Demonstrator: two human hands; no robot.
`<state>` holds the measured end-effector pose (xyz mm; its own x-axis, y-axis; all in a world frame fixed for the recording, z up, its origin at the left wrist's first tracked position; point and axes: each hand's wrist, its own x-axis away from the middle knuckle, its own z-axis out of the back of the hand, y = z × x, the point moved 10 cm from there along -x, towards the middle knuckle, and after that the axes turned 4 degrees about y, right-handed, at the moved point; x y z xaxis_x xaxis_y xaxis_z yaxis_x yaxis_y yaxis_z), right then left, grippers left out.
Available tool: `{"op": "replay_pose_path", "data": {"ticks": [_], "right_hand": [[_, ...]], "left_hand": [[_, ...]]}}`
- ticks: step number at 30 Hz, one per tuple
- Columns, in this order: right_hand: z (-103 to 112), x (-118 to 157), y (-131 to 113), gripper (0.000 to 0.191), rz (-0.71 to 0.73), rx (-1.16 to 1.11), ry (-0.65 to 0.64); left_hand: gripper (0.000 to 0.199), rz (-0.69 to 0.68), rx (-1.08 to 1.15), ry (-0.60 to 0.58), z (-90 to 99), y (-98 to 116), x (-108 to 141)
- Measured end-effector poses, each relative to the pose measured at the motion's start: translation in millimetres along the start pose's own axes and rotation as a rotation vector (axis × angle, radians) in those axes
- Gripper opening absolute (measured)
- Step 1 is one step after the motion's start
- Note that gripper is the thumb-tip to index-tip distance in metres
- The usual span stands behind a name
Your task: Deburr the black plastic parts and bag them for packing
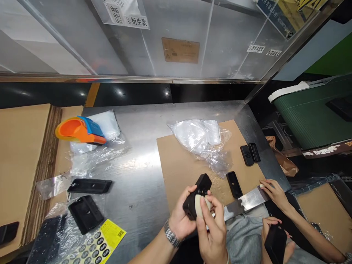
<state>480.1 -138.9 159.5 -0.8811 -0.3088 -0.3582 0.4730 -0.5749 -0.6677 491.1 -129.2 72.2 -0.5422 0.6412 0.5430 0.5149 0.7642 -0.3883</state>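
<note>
Black housing [190, 206] held by the counter's [137, 209] near edge, gripped in left hand [181, 220], apparently braced against pale pad [198, 207] pinched in right hand [211, 234]. Cardboard sheet [172, 165] laid beyond, likely for scratch protection.

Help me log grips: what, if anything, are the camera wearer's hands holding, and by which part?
The left hand holds a black case by its sides; the right hand holds a pale pad by its edge.

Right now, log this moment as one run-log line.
left hand: holds black part | right hand: holds cream pad against it | yellow-edged sticker sheet: left side of table | other person's hand: on metal strip
</note>
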Motion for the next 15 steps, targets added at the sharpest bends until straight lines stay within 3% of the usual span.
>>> {"op": "replay_pose_path", "data": {"ticks": [6, 11, 15], "right_hand": [[8.5, 1.2, -2.0, 0.052, 0.013, 0.023, -0.117], [28.0, 28.2, 50.4, 0.044, -0.235, 0.098, -0.014], [36.7, 65.8, 94.1, 0.038, -0.471, 0.061, 0.084]], "left_hand": [[0.048, -0.067, -0.047, -0.052, -1.5, 1.9, 0.2], [0.043, -0.184, -0.234, -0.017, 5.0, 23.8, -13.8], [0.036, -0.352, -0.709, 0.09, -1.3, 51.9, -36.1]]}}
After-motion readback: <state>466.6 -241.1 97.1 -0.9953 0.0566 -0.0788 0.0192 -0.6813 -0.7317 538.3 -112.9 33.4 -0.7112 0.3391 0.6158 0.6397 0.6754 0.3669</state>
